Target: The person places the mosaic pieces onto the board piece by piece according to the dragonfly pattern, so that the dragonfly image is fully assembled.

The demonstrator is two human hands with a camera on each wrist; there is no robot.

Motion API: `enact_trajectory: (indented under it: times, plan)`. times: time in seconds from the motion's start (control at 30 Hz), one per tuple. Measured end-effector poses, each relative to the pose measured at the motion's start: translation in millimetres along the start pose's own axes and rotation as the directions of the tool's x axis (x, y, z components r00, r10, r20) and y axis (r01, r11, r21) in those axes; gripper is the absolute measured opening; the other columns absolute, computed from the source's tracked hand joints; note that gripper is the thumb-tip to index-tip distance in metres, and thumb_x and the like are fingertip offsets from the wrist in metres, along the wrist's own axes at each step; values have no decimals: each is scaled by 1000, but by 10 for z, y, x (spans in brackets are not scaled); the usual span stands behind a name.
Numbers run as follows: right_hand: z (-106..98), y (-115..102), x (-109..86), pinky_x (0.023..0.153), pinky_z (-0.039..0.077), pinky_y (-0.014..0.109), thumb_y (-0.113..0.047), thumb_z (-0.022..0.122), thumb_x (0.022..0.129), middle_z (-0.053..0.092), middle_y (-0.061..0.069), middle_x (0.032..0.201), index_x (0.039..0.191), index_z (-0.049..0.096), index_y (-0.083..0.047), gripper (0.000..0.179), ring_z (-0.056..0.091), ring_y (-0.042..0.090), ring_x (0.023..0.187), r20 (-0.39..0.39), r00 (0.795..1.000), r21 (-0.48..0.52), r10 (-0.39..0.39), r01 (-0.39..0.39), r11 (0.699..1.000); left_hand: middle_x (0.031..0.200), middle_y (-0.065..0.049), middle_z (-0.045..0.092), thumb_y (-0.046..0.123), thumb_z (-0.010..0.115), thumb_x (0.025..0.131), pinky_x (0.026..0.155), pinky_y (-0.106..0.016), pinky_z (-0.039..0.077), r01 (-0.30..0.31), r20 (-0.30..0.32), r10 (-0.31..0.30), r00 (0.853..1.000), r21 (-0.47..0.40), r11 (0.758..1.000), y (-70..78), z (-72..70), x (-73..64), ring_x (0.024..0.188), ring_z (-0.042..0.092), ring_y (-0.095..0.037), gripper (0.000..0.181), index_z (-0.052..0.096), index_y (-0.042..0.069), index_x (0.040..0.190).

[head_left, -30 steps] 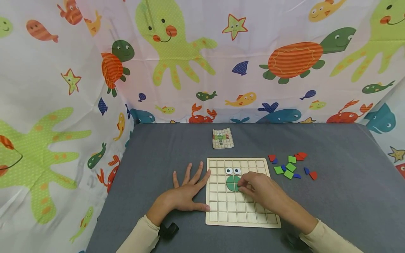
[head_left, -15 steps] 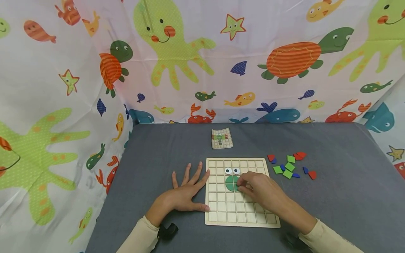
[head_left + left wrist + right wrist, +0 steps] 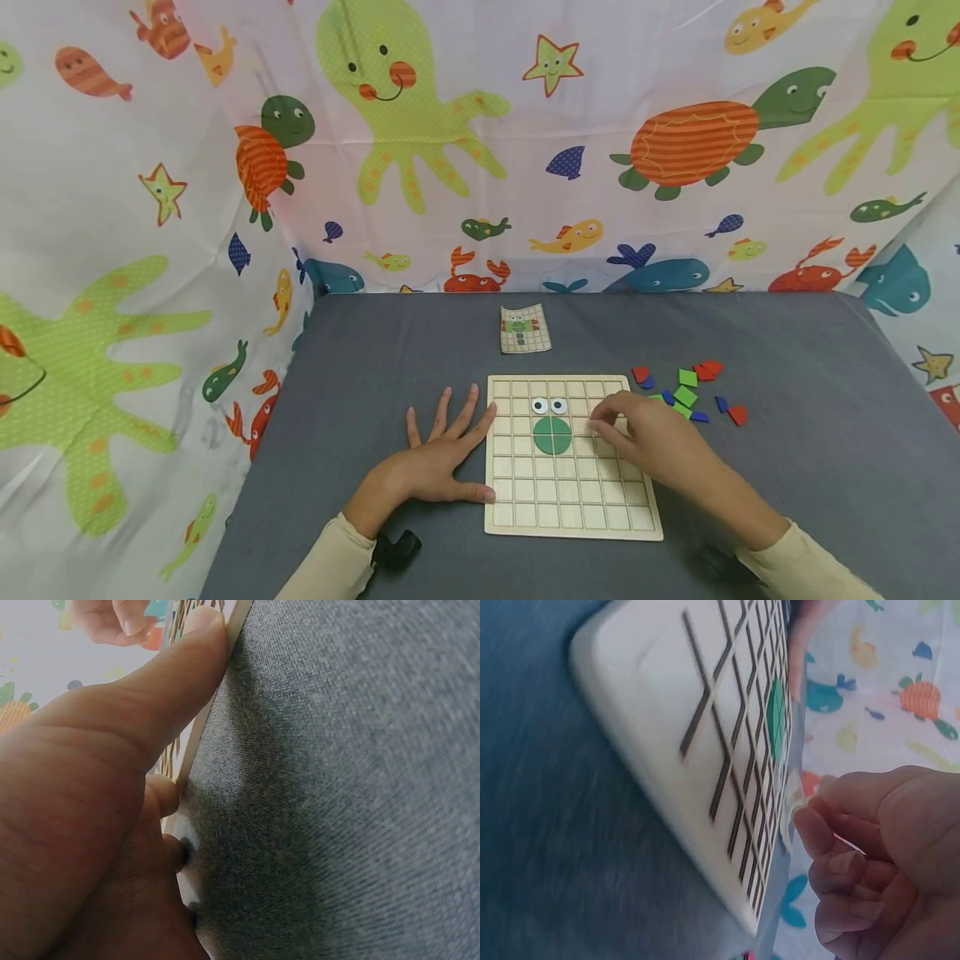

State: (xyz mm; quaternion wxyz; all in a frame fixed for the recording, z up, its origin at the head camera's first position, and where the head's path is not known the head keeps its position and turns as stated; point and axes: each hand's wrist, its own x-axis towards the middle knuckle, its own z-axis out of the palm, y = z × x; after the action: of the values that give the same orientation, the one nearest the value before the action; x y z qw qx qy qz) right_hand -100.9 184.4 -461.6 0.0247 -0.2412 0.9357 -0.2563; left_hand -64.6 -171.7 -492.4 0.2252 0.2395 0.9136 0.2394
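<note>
A square wooden grid board (image 3: 525, 510) lies on the grey cloth. Two round eye pieces (image 3: 550, 406) sit in its upper part, with a green disc (image 3: 552, 436) of quarter pieces just below. My left hand (image 3: 431, 468) is spread flat at the board's left side, its thumb and index tip at the edge; the left wrist view shows the thumb (image 3: 187, 656) against the rim. My right hand (image 3: 660, 437) hovers over the board's right part. In the right wrist view its fingers (image 3: 844, 907) are curled and thumb and index tips come together, with no piece visible between them.
Red, green and blue pieces (image 3: 685, 396) lie scattered right of the board, some partly hidden behind my right hand. Behind the board is a small pattern card (image 3: 536, 340) with a similar figure. A sea-animal curtain (image 3: 465, 150) closes off the back and left.
My right hand has let go of the green disc's right side and moved right, uncovering the whole disc. My left hand has stayed at the board's edge.
</note>
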Motion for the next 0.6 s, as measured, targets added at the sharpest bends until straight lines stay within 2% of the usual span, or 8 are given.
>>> enact_trajectory:
  times: [0.13,0.2,0.27,0.37,0.6]
  plan:
    - [-113,125,-58,49,39,25,-28,81,97,64,-16,84,102,76,-24,8,44,3,56,-34,999,-15,22,-23,1000,176,-1,-25,85,60,87,98,-86,-27,-42,-32,41,999,-16,999,-91,73,34,155,-34,-41,116,-5,38,171]
    - [-167,200,-96,48,39,25,-29,81,97,64,-13,84,104,76,-23,10,43,4,56,-55,998,-34,38,-40,999,176,-2,-24,83,62,88,101,-86,-25,-24,-10,24,1000,-21,999,-49,27,22,155,-33,-42,116,-4,36,171]
    - [-214,278,-140,50,41,25,-28,81,97,66,-12,87,107,76,-22,13,45,6,58,-76,995,-50,57,-61,997,176,-2,-24,83,63,87,99,-86,-27,-33,-19,32,999,-18,999,-82,59,42,155,-34,-42,117,-4,37,171]
    - [-270,401,-205,53,45,27,-28,82,97,70,-7,93,111,76,-19,18,51,8,64,-95,991,-70,96,-103,992,176,-1,-24,80,67,87,102,-84,-27,-5,9,5,1000,-15,1000,-34,25,28,156,-33,-41,119,-4,36,171]
    - [-358,625,-348,63,58,46,-27,86,92,72,9,115,115,75,-11,31,70,20,81,-133,983,-155,127,-147,977,176,-1,-25,81,66,87,102,-84,-27,1,15,-1,1000,-17,1000,-28,17,22,155,-34,-41,118,-4,36,171]
